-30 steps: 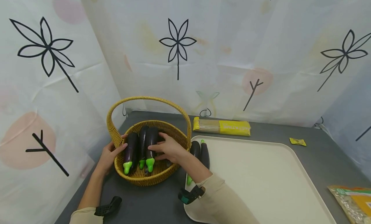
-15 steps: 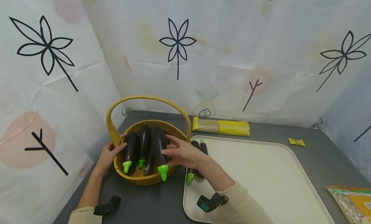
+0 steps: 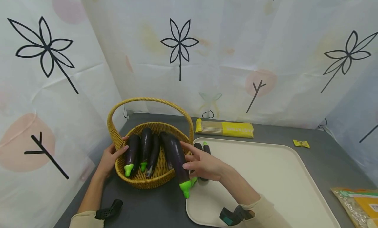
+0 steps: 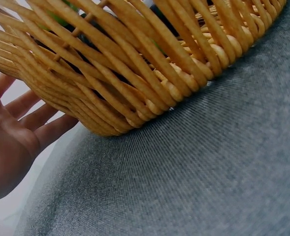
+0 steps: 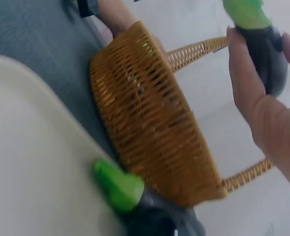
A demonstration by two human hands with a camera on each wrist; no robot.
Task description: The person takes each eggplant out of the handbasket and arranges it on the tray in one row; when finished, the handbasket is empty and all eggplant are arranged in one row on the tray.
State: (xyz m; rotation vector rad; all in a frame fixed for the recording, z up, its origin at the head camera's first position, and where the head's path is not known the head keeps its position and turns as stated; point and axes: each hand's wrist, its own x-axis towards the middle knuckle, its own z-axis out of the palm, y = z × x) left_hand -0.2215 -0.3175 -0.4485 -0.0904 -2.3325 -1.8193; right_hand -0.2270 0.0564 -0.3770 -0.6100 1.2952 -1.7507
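The right hand [image 3: 206, 164] pinches one dark eggplant [image 3: 176, 155] between thumb and fingers, holding it tilted across the right rim of the wicker basket [image 3: 147, 184], its green cap towards the near right and its dark end towards the far left; the right wrist view shows it raised apart from the basket. The left hand [image 3: 110, 157] rests at the basket's left side, fingers spread and fairly straight against the outer wall, thumb at the rim. Inside the basket, three eggplants [image 3: 146, 146] lie side by side on the left, stem ends near; a further dark shape beside the held one is too hidden to tell. Just right of the basket, two more eggplants [image 3: 198, 146] lie along the left edge of the cream tray [image 3: 251, 178], partly covered by the right hand. Beyond the tray's far edge lies a long yellow packet [image 3: 224, 129]; at far right, a small yellow sachet [image 3: 301, 143]; at near right, a clear-and-orange bag [image 3: 355, 205]. All stand on a grey tabletop [image 3: 147, 208] before a flower-printed curtain [image 3: 224, 57].
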